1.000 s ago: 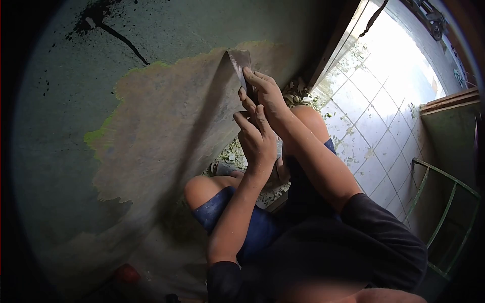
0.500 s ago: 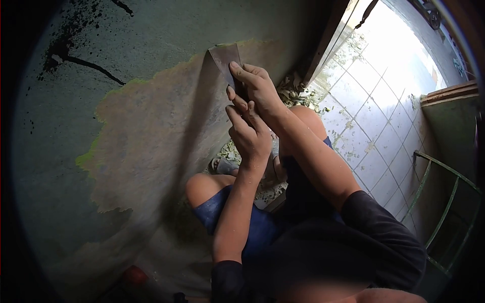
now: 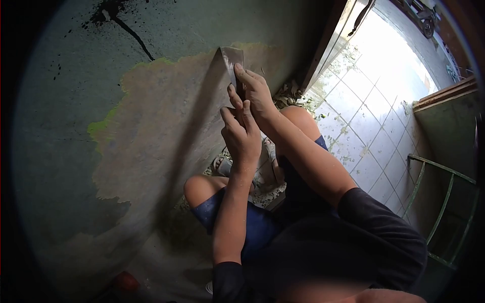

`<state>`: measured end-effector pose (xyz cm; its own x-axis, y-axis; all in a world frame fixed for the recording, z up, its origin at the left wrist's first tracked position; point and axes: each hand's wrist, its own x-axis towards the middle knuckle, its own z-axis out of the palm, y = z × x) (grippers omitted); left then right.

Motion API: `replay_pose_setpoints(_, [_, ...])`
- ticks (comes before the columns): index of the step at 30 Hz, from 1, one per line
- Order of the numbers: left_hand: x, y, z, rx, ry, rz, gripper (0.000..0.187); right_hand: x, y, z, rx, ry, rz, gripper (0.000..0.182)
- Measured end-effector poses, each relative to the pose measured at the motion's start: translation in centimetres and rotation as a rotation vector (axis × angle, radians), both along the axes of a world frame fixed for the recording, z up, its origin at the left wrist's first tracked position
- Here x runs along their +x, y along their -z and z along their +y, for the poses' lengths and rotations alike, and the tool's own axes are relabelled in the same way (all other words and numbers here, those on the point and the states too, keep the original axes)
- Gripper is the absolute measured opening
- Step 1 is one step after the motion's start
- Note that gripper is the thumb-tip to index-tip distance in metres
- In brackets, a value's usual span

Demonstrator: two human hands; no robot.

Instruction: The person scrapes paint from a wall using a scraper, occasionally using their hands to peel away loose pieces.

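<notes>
A flat metal scraper has its wide blade against the wall, at the upper edge of a bare brownish patch with a yellow-green rim. My right hand grips the scraper, its thumb laid along the blade. Just below, my left hand is closed around the lower end of the scraper, whose handle is mostly hidden by the fingers. Green-grey paint surrounds the patch, with black splatter at the upper left.
Paint flakes lie at the wall's foot and over the white tiled floor. A door frame stands at the upper right, a green metal rack at the right. A red object is at the lower left. My bent knees are below my arms.
The view has shifted, so the wall patch appears further right. The scraper blade tilts more, and both hands still hold it near the patch's upper edge.
</notes>
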<state>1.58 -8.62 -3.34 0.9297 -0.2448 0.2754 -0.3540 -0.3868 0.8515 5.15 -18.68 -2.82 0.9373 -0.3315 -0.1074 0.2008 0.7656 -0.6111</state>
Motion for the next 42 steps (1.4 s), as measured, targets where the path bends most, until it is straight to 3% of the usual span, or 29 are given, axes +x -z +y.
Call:
replay_pose_setpoints(10, [-1.1,0.1,0.3,-0.030,-0.047,0.120,0.034,-0.3,-0.6,0.3,-0.049,-0.100,0.010,0.034])
replay_pose_setpoints(29, [0.9,-0.2,-1.6,-0.088,0.047,-0.087,0.032,0.3,-1.4,-1.9,0.021,-0.109,-0.120,0.033])
replay_pose_setpoints(37, [-1.3,0.4,-0.5,-0.080,-0.052,0.057,0.032,-0.5,-0.7,-0.1,-0.036,-0.116,-0.011,0.035])
replay_pose_setpoints(42, [-1.0,0.5,0.1,-0.119,-0.046,-0.021,0.034,-0.2,-0.8,0.4,-0.040,-0.126,-0.032,0.035])
